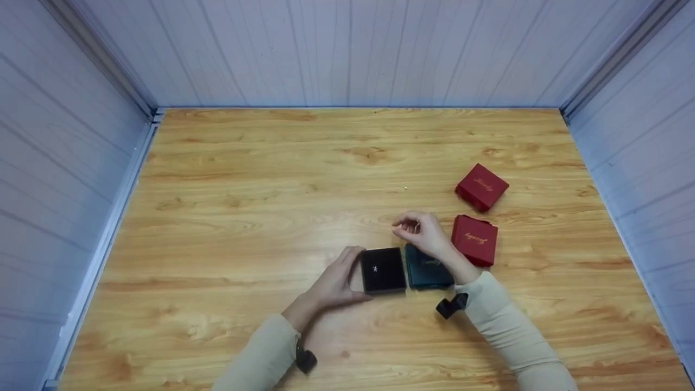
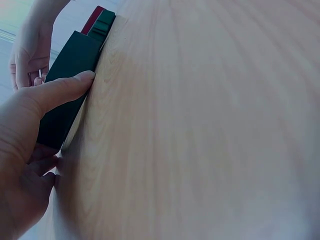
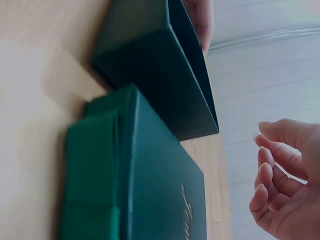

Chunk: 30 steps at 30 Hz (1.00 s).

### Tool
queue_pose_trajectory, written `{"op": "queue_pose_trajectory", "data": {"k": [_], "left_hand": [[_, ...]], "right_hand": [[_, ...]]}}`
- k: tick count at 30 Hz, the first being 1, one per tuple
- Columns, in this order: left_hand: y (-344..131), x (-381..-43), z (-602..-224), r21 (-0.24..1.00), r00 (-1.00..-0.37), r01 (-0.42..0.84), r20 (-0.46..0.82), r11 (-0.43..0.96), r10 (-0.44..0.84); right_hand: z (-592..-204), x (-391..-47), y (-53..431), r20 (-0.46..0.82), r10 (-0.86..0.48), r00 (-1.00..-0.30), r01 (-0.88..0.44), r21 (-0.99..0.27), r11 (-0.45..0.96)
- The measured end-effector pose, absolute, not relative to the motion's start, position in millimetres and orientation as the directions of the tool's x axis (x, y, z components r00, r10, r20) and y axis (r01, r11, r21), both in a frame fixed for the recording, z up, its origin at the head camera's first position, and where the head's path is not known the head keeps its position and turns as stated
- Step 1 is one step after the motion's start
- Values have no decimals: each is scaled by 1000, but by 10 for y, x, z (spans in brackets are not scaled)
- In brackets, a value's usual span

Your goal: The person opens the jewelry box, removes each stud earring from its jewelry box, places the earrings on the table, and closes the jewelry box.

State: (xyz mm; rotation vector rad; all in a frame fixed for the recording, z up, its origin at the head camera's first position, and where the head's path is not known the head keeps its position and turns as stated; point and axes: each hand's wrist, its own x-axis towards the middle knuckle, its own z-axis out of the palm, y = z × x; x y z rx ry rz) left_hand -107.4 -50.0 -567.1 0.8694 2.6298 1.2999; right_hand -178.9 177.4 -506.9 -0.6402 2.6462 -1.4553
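Observation:
My left hand (image 1: 339, 279) grips the dark green base of a jewelry box (image 2: 75, 55), thumb along the near side and fingers around the far side. The base stands lidless on the table, its black lining facing up. A small silvery star-shaped piece (image 1: 375, 269) lies on the lining. Beside the base rests a green box lid (image 3: 165, 195) with gold script and a ribbon bow on its side. Over this lid hovers my right hand (image 1: 423, 233), loosely curled, thumb and index tips close together; nothing shows between them in the right wrist view.
Two red jewelry box parts with gold script, a far one (image 1: 482, 187) and a nearer one (image 1: 475, 240), sit to the right on the wooden table (image 1: 217, 217). A tiny shiny piece (image 1: 405, 188) lies beyond my right hand. Pale panel walls (image 1: 347, 54) enclose the back and sides.

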Motion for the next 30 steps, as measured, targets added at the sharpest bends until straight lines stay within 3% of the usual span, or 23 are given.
{"op": "queue_pose_trajectory", "data": {"k": [11, 30], "left_hand": [[-496, -1058, -5678, 766, -837, 447, 176, 463, 518], [-503, -1071, -5679, 773, -832, 457, 196, 440, 519]], "right_hand": [[-4729, -1442, 1622, 164, -404, -900, -346, -832, 433], [-4929, -1243, 1511, 242, -451, -859, -404, -861, 309]]}}
